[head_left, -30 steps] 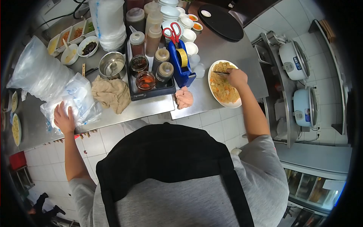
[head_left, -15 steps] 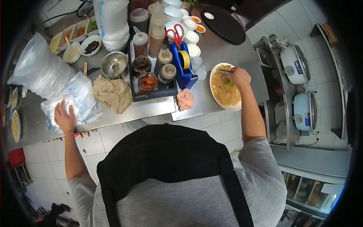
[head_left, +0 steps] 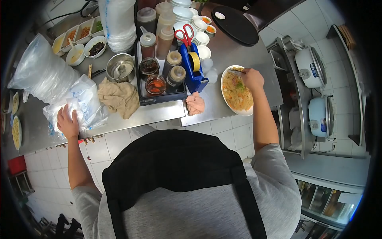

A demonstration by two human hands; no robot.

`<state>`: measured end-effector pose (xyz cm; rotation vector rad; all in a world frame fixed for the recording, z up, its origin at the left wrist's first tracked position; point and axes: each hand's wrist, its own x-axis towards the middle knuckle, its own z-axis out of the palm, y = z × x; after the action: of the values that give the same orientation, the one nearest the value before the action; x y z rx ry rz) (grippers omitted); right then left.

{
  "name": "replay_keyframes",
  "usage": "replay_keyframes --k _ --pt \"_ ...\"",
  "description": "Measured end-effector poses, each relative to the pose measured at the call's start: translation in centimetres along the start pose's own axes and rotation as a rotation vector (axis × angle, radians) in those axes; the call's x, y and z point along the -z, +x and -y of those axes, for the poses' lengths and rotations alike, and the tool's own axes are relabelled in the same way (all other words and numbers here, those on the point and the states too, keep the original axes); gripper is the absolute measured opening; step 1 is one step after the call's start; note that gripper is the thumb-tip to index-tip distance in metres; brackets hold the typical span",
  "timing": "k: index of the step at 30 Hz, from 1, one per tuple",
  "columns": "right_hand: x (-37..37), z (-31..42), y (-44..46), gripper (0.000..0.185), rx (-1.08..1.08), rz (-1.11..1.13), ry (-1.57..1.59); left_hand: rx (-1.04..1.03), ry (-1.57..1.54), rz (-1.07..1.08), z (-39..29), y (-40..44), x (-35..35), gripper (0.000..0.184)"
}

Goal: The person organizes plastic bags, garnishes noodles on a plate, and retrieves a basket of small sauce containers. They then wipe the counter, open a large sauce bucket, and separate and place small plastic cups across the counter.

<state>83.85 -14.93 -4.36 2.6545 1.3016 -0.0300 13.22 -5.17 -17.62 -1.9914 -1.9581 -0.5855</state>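
Note:
My right hand (head_left: 253,79) is closed around a slim metal utensil (head_left: 236,72), whose exact kind I cannot make out. Its end is over the far side of a white oval plate (head_left: 251,113). On that plate lies a noodle-like dish (head_left: 237,95) with orange bits and a green garnish. My left hand (head_left: 68,122) rests with fingers spread on a pile of thin plastic bags (head_left: 88,97) at the counter's front left. A crumpled beige cloth (head_left: 117,98) lies to the right of the bags.
A black tray (head_left: 163,99) of sauce bottles and jars stands mid-counter. Beside it are a blue tape dispenser (head_left: 192,77), red-handled scissors (head_left: 184,35) and a pink cloth (head_left: 195,104). Further back are stacked small bowls (head_left: 183,15) and a round black tray (head_left: 235,27). Rice cookers (head_left: 311,67) stand right.
The utensil's end has shifted slightly towards the plate's far rim, and the food there looks rearranged. My left hand stays in place on the bags.

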Motion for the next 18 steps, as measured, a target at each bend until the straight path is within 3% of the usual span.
replay_keyframes --k 4,18 --pt "-0.8 -0.4 -0.4 0.029 0.052 0.018 -0.072 -0.001 0.008 0.002 0.1 0.0 -0.1 0.047" --pt "-0.5 -7.2 4.7 0.027 -0.012 0.035 0.175 0.004 0.016 -0.001 0.5 -0.1 -0.7 0.047"
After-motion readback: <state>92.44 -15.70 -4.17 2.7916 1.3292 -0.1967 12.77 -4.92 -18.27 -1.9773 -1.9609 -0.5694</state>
